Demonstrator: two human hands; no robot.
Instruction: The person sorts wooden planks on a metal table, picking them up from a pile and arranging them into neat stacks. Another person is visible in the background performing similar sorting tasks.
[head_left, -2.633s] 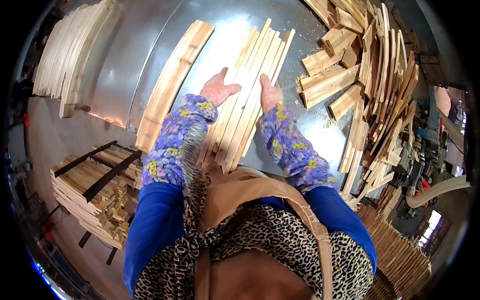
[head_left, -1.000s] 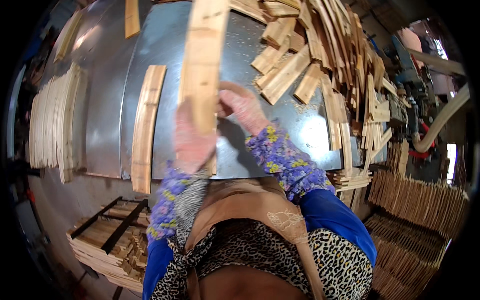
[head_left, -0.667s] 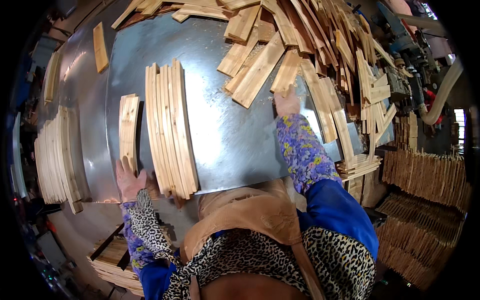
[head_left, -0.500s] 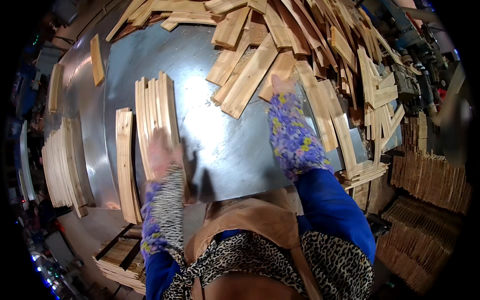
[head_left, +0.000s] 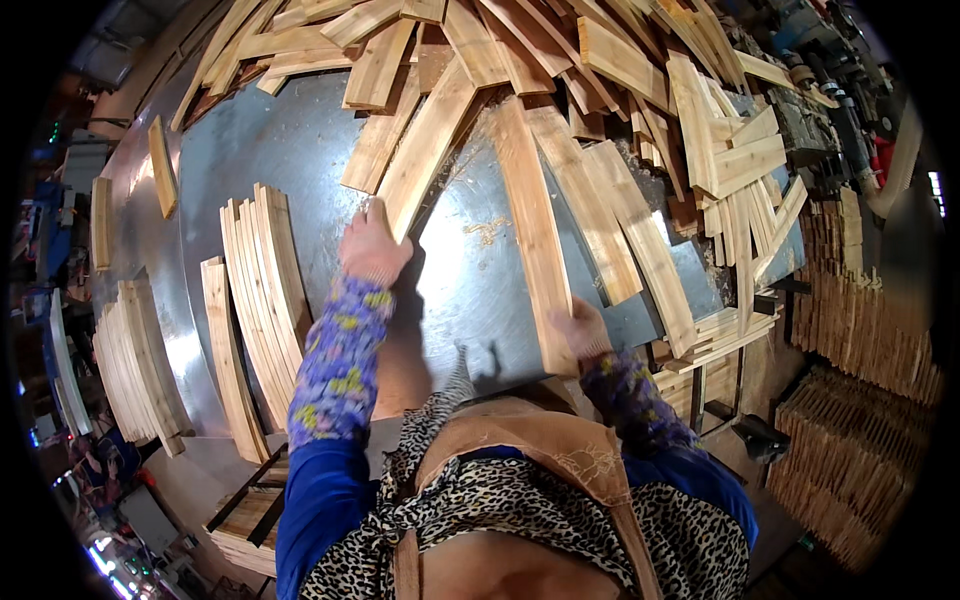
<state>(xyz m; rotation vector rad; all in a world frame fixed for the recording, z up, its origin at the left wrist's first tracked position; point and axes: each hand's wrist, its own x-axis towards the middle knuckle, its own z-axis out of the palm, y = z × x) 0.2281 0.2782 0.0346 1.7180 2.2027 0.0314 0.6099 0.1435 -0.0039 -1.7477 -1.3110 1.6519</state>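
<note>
My left hand (head_left: 375,245) is closed at the near end of a pale wooden board (head_left: 428,150), which slants away into the pile. My right hand (head_left: 580,330) grips the near end of another wooden board (head_left: 533,225) close to the table's front edge; its fingers are partly hidden and blurred. Two more loose boards (head_left: 590,210) lie just right of that one. Left of my left hand, several boards stand side by side in a row (head_left: 262,265), with a separate board (head_left: 228,350) beside it.
A jumbled heap of boards (head_left: 540,45) covers the far side of the metal table (head_left: 330,150). Another board row (head_left: 135,355) is at the far left. Stacked slats (head_left: 840,450) stand on the right, below table height, and a rack with wood (head_left: 245,520) is at lower left.
My left hand has left the board row and moved right to a board's near end. My right hand has come back from the pile to the front edge with a board. The view has shifted.
</note>
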